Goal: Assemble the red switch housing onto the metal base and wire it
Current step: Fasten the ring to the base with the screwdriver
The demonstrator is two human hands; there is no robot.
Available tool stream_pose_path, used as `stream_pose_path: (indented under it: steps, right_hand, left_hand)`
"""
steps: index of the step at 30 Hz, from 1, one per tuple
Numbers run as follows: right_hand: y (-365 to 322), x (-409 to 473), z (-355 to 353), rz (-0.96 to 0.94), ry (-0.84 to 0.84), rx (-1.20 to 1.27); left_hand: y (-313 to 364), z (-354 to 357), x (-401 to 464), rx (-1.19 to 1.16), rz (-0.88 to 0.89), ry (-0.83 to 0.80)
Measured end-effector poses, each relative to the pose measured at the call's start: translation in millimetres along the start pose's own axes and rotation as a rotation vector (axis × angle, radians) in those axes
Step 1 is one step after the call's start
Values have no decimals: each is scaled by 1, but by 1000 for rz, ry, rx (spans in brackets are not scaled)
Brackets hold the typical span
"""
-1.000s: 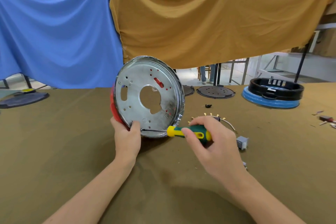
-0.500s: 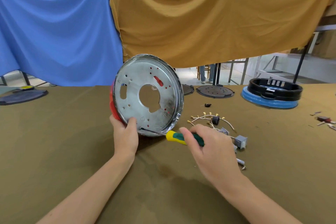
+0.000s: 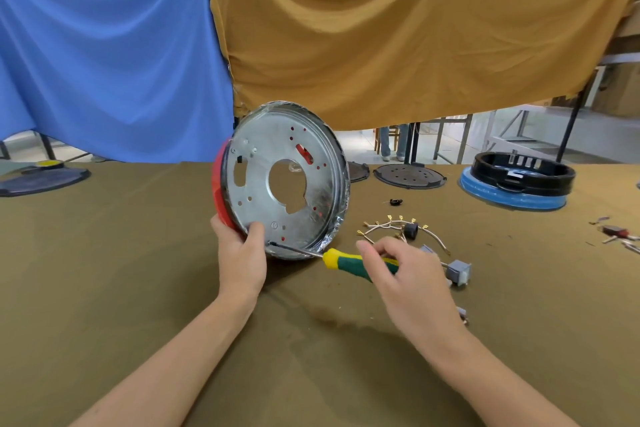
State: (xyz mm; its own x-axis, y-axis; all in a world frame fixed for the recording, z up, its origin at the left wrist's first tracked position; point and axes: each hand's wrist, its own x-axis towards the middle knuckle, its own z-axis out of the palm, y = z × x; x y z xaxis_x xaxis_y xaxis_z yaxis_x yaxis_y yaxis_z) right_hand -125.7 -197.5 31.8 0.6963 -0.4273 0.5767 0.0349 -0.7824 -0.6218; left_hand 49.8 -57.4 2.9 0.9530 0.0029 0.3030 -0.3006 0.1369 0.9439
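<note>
My left hand (image 3: 240, 258) grips the upright metal base (image 3: 285, 180) at its near rim; my right hand (image 3: 408, 274) pinches the screwdriver (image 3: 349, 263), tip against the base's lower face.

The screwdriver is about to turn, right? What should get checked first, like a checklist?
1. Left hand grips the metal base on edge: ok.
2. Red housing sits behind the base: ok.
3. Screwdriver tip at a hole near the lower rim: ok.
4. Tip seated in a screw: cannot tell.
5. Right hand holds the handle: ok.
6. Wires attached: not ok, lying on the table.
</note>
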Motion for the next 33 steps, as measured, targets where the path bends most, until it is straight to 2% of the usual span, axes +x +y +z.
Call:
stream_pose_path:
  steps: [2,5,8,11,15,22,26,29,31,33]
  right_hand:
    - [2,-3,2,32,-54,-27]
    - [2,-3,-2,33,-138,112]
    - [0,1,-6,-49,-58,203]
    - [-2,2,-4,-98,76,47]
    - [-2,1,3,28,26,-178]
    - [0,1,-3,-71,-77,222]
    - [-2,3,-3,-95,125,-27]
    - [-2,2,-1,-5,95,-169]
    - [0,1,0,-23,40,-95]
    - [0,1,-1,-53,-14,105]
  left_hand:
    - [1,0,-1,18,6,4]
    - [2,-1,0,6,2,21]
    - [2,-2,2,-63,-43,9]
    - [3,-2,3,-73,-47,15]
    - [3,-1,1,13,27,-8]
    - [1,-3,2,-2,6,2]
    - [1,-2,2,-5,-6,-24]
    - [1,-2,2,24,19,-43]
    - [0,-1,3,20,21,-38]
    - [0,-2,3,10,9,-26]
